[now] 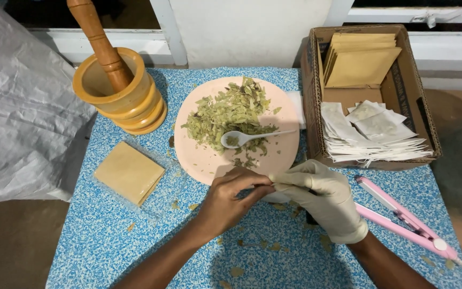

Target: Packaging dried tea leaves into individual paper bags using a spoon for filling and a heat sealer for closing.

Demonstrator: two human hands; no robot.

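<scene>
Head view: we are pinching a small white sachet between bare left hand and gloved right hand, just below the pink plate bearing dried leaves and a white spoon.

We see a table covered in a blue-and-white speckled cloth, filling most of the view beneath the hands. Beyond the hands, a white wall rises between white window frames with dark glass. Left of the hands, crinkled grey plastic sheeting hangs beside the table, over a brown floor.
</scene>
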